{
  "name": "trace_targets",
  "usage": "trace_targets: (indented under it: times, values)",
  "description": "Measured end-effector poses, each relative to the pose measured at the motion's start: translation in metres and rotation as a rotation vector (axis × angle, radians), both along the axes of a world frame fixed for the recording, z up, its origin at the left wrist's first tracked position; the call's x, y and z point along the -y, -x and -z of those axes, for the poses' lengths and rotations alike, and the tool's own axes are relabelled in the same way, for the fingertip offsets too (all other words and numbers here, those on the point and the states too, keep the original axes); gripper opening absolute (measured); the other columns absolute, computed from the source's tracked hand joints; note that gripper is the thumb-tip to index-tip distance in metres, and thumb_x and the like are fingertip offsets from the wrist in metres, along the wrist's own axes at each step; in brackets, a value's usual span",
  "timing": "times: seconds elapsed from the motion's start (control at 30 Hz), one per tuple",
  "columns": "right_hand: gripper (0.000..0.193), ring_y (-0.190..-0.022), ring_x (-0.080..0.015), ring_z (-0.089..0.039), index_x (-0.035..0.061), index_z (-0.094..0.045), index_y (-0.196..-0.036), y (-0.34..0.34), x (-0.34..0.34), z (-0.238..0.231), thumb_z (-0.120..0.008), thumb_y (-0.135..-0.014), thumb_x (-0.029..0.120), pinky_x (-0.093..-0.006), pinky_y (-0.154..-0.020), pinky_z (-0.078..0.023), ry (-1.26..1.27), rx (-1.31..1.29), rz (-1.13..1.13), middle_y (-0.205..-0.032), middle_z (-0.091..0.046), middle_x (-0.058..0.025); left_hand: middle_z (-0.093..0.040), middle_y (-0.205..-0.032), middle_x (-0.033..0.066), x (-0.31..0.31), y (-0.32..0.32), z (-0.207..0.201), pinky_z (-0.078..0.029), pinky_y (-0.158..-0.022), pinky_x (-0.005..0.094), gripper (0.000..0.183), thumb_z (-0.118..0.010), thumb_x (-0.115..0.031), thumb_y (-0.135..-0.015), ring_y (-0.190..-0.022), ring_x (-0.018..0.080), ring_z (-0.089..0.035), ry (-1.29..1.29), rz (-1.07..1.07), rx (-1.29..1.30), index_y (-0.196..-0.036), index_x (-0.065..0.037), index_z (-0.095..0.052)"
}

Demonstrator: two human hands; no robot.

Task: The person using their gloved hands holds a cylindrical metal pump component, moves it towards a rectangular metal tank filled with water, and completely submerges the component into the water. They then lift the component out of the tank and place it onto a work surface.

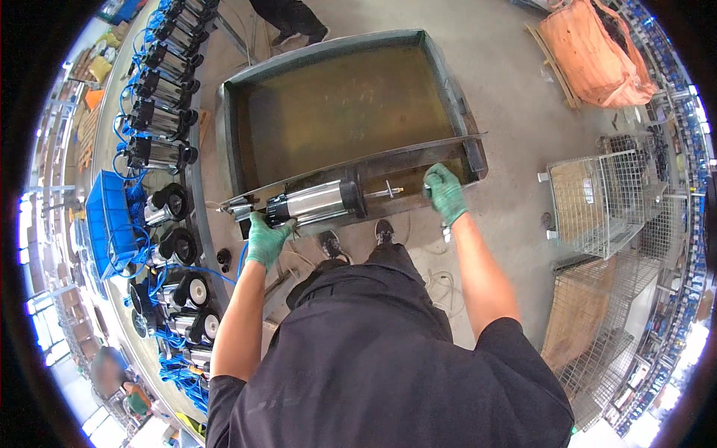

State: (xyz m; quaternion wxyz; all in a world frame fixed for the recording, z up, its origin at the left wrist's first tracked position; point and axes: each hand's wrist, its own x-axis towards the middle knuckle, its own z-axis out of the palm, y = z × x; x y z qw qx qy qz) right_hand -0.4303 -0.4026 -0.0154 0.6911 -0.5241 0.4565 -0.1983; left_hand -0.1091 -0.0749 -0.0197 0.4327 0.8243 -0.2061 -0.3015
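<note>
A black shirt (pixel 396 358) fronts a shiny, black-ended silver cylinder (pixel 314 203).

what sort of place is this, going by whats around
Probably a factory or workshop assembling or testing motor or pump units: one silver cylindrical unit lies by the near side of a large metal tank, similar black-and-silver units with blue cables line the left, and wire-mesh cages stand at right.

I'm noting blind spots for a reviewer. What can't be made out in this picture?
All in the head view:
- Right hand: its curled glove hides whether anything is held.
- Silver cylinder: the left hand covers part of its left end.
- Person at the top: upper body cut off by the edge.
- Person at lower left: head blurred.
</note>
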Motion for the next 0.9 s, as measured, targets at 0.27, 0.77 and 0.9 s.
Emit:
trace_targets:
  times: [0.27,0.77,0.9]
  values:
    - [0.018,-0.052,-0.0094,-0.054,0.0134,-0.067,-0.086,-0.039,-0.035,-0.003,-0.055,-0.098,0.017,-0.0264,-0.042,-0.036,-0.241,0.082,0.02,-0.07,-0.061,0.0014,-0.066,-0.112,0.0106,0.01,0.003,-0.023,-0.052,-0.09,0.0315,0.063,-0.093,-0.014,-0.078,-0.097,0.018,-0.06,-0.025,0.01,-0.011,-0.12,0.002,-0.047]
    - [0.028,-0.056,-0.0083,-0.051,0.0108,-0.067,-0.082,-0.049,-0.037,0.009,-0.05,-0.102,0.018,-0.027,-0.049,-0.038,-0.193,0.004,0.043,-0.069,-0.056,0.0027,-0.069,-0.107,0.011,0.005,-0.005,-0.009,-0.054,-0.086,0.0319,0.064,-0.095,-0.02,-0.076,-0.093,0.0172,-0.062,-0.08,0.02,0.025,-0.116,0.003,-0.049]
    - [0.025,-0.057,-0.008,-0.051,0.0115,-0.068,-0.084,-0.039,-0.028,0.013,-0.052,-0.102,0.018,-0.0266,-0.05,-0.039,-0.122,0.016,0.019,-0.07,-0.057,0.003,-0.067,-0.108,0.0106,0.009,0.005,-0.025,-0.053,-0.087,0.0317,0.064,-0.094,-0.019,-0.078,-0.094,0.0172,-0.061,-0.066,0.008,0.004,-0.116,0.002,-0.046]
